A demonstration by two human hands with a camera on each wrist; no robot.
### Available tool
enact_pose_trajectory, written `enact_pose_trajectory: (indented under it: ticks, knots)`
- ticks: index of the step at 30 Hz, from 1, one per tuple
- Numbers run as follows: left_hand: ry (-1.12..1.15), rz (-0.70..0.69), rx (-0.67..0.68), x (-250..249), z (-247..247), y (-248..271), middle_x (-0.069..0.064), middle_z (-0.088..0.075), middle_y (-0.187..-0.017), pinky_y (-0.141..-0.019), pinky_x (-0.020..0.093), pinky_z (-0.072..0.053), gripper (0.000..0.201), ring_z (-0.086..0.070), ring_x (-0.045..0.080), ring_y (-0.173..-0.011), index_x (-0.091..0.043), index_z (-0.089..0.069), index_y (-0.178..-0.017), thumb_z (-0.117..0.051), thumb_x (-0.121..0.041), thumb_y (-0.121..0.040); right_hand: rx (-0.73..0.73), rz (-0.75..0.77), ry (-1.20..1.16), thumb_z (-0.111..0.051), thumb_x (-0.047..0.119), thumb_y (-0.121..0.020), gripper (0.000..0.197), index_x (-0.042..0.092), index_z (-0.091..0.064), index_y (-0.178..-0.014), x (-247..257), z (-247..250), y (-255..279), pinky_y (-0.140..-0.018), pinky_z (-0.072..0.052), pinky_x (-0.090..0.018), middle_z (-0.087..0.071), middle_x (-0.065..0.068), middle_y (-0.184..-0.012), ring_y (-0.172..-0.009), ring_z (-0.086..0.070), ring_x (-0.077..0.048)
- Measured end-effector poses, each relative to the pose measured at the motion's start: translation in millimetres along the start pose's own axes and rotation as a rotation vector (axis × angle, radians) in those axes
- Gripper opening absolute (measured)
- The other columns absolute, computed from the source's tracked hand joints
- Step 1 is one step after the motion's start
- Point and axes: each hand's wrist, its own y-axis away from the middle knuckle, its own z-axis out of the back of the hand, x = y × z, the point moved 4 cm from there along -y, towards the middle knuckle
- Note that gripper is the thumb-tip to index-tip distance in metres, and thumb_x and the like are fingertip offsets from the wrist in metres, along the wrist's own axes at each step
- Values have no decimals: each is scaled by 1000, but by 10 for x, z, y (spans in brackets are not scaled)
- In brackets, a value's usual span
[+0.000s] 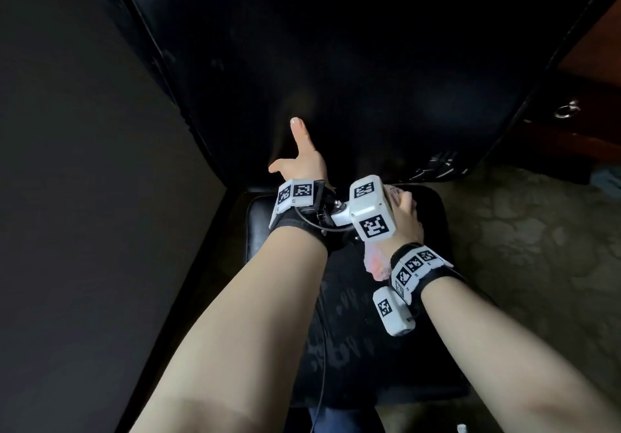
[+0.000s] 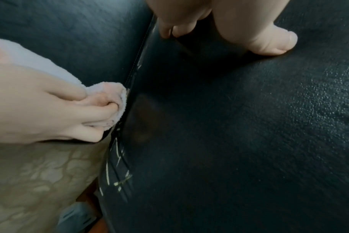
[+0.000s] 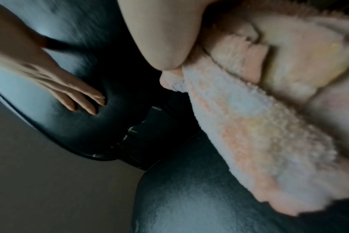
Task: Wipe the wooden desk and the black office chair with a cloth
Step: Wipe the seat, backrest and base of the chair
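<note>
The black office chair fills the head view, its backrest (image 1: 369,63) ahead and its seat (image 1: 353,332) below my arms. My left hand (image 1: 302,153) lies flat on the lower backrest with straight fingers (image 3: 70,91) and its thumb (image 2: 269,42) pressed to the leather. My right hand (image 1: 408,217) grips a bunched pink and white cloth (image 1: 376,261). The cloth (image 2: 114,91) is pushed against the stitched seam where seat and backrest (image 2: 229,126) meet. Fluffy folds of the cloth (image 3: 259,126) hang under my right palm.
A wooden desk (image 1: 598,46) with a ring drawer pull (image 1: 568,110) stands at the right behind the chair. Patterned beige floor (image 1: 521,247) lies to the right of the seat. A dark flat panel (image 1: 84,197) fills the left. The backrest's lower edge (image 2: 118,173) is scratched.
</note>
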Motion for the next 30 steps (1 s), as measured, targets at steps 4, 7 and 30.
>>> enact_pose_trajectory:
  ticks: [4, 7, 30]
  knots:
    - [-29, 67, -1, 14, -73, 220, 11, -19, -156, -115, 49, -10, 101, -21, 35, -141, -13, -2, -152, -22, -81, -81, -144, 107, -193, -50, 19, -92, 41, 48, -25, -108, 61, 398, 242, -94, -45, -48, -45, -11, -134, -113, -51, -34]
    - [-65, 99, 51, 55, -197, 404, 9, -18, -157, -114, 49, -11, 101, -21, 36, -141, -18, 0, -153, -19, -84, -78, -281, 126, -239, -57, 16, -87, 45, 46, -32, -109, -4, 625, 276, -94, -45, -48, -38, -7, -136, -112, -50, -32]
    - [-60, -5, 3, 11, -380, 205, 17, -40, -144, -110, 50, -29, 118, -40, 40, -130, -5, -19, -149, -21, -91, -68, -40, -14, 181, -65, 17, -83, 71, 36, -29, -142, -349, 240, -262, -101, -35, -45, -22, -6, -141, -127, -33, -31]
